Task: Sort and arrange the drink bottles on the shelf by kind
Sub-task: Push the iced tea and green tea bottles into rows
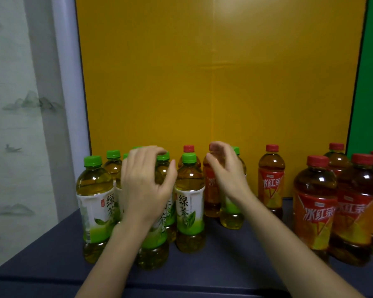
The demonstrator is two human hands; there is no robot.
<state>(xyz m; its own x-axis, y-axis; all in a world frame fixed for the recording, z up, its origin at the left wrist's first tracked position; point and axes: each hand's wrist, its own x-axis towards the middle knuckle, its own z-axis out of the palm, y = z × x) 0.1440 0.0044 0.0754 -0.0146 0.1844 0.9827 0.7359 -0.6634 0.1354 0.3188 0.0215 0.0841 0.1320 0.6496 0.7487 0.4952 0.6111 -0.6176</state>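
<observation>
Hovering over the left cluster, left hand (145, 183): fingers arched, thumb spread apart, grip released, nothing held; fingertips sit just above one green cap.

Right hand (225, 168): blurred, fingers curled beside the neck of one red tea bottle (211, 190) and in front of one green tea bottle (232, 216). Whether the grip has closed on either cannot be told.

Green tea bottles (190, 203): seven green caps counted, two of them only slivers behind the left hand. An eighth body appears below that hand, its cap hidden. All upright and packed together at the left of the dark blue shelf (52, 265), except the one behind the right hand, which stands just beside the reds.

Red tea bottles (314, 207): seven counted, all upright. Two stand mid-shelf next to the greens, one alone right of centre, and four cluster at the right, the last cut by the frame edge.

Backing: one yellow board (202, 72), one green panel (370, 82) to its right, and one pale ink-landscape wall covering (13, 104) at the left.
</observation>
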